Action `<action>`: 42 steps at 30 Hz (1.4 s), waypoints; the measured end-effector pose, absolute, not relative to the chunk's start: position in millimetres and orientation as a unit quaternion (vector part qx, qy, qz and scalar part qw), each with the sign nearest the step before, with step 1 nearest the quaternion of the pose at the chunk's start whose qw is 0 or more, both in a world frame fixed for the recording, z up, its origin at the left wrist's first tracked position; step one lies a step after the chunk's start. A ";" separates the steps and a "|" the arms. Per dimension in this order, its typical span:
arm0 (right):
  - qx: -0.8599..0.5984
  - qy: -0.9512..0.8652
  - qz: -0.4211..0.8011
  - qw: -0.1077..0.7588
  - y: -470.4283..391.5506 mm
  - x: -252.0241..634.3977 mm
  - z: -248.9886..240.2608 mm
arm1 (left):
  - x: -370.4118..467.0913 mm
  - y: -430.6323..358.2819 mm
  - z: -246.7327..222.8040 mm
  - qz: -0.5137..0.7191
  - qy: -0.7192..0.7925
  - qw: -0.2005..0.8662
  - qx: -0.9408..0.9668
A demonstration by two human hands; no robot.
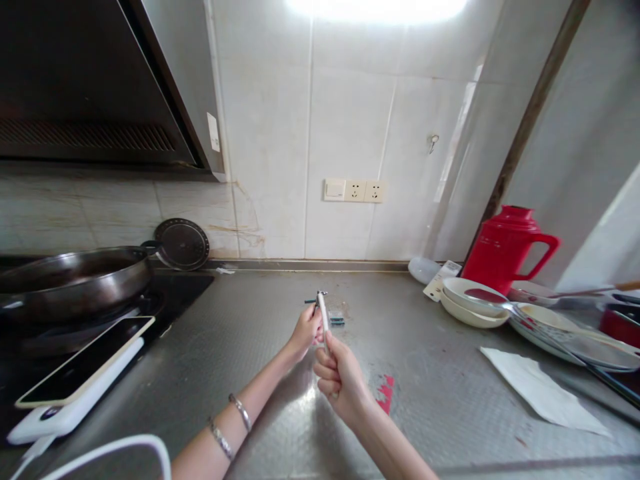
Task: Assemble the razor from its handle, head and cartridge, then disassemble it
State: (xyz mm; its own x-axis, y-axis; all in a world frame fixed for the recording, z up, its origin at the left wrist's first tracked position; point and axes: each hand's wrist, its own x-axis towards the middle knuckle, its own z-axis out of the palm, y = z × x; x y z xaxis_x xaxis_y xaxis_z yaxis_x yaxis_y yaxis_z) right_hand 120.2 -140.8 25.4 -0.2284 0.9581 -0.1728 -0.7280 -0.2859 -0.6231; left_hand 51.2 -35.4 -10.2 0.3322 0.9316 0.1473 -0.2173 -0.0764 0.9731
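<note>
Over steel kitchen counter [280, 400], right hand [340, 383] fisting tight around white pen-like tool [324, 321], left hand [306, 330] pinching near its metal tip, both held midair; risking, by my judgement, dropping it among small dark parts [337, 321] from slipping fingers.

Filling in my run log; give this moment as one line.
right hand: grips white pen | left hand: pinches pen near tip | over: steel counter
</note>
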 end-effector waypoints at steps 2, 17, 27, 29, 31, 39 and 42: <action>-0.268 -0.219 0.755 0.557 -144.7 116.9 24.7 | 49.5 -33.5 -10.6 0.481 0.317 0.601 0.554; -0.277 -0.242 0.721 0.588 -138.1 113.0 30.5 | 50.6 -33.0 -9.0 0.490 0.318 0.585 0.563; -0.281 -0.237 0.727 0.580 -137.8 113.4 27.0 | 49.1 -37.0 -3.3 0.477 0.320 0.604 0.552; -0.279 -0.239 0.718 0.592 -136.9 116.3 30.2 | 48.5 -37.3 -3.5 0.478 0.317 0.608 0.548; -0.273 -0.243 0.710 0.602 -133.9 119.4 33.3 | 48.8 -38.5 -3.0 0.478 0.317 0.609 0.547; -0.289 -0.229 0.717 0.591 -135.3 122.3 29.0 | 50.2 -37.8 -5.2 0.473 0.312 0.630 0.532; -0.275 -0.237 0.713 0.600 -130.6 125.0 32.7 | 49.8 -38.5 -4.8 0.465 0.316 0.624 0.543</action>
State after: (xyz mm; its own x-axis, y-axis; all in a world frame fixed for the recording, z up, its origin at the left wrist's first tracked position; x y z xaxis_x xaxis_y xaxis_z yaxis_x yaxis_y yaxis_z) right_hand 125.0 -130.6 32.7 -0.1288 0.9859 -0.1070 -0.7255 -0.1672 -0.6676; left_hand 49.8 -38.5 -4.8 0.3680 0.9232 0.1105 -0.2371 -0.0218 0.9712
